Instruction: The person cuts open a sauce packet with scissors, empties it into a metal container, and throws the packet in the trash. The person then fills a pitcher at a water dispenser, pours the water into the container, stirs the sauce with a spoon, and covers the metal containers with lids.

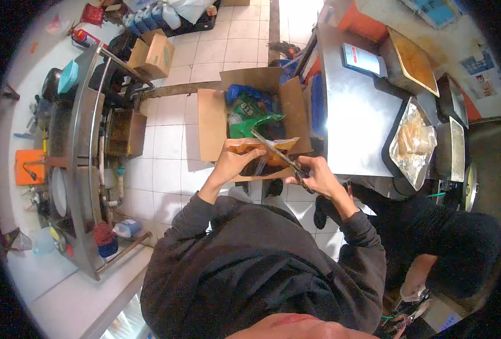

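Orange packet (243,147), over cardboard box (212,121): pinched in left hand's (234,164) grip, the nearer. Scissors (277,151): right hand's (321,179) grip closed round handles, blades slanting far-left across packet.

The worktable (352,107) is glossy metal; the open box (212,121) is matt brown cardboard.

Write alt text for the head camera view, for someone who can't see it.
A person's left hand holds an orange packet while the right hand holds scissors against it, above an open cardboard box containing green and blue plastic. A metal table stands to the right, a metal rack to the left, and another person in dark clothing is at lower right.
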Tool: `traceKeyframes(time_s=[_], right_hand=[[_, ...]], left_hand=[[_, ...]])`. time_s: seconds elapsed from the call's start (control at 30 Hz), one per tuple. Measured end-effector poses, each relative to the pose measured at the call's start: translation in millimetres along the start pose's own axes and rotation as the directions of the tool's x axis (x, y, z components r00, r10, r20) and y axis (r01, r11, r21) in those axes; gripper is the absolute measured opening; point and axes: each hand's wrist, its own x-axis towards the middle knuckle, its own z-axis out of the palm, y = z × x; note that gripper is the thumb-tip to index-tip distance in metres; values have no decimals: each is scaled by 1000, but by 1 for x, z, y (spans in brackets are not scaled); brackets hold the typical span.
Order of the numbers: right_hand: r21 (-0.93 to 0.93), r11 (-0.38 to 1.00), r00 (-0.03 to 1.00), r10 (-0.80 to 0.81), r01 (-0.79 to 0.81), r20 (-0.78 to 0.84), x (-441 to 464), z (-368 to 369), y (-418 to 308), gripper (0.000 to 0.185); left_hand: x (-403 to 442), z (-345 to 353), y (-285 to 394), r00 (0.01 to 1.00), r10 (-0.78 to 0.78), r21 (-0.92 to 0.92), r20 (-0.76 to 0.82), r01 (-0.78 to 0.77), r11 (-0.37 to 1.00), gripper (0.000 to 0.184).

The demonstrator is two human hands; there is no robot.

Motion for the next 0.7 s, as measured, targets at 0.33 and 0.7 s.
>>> traceKeyframes(time_s=[0.33, 0.7], right_hand=[[58, 991, 984, -116, 124, -132, 16, 5, 19, 54], [-104, 874, 406, 113, -474, -907, 2, -39, 209, 33]], left_hand=[[18, 6, -13, 997, -14, 39, 77, 11, 999, 15], [34, -18, -27, 992, 110, 105, 61, -116, 988, 4]])
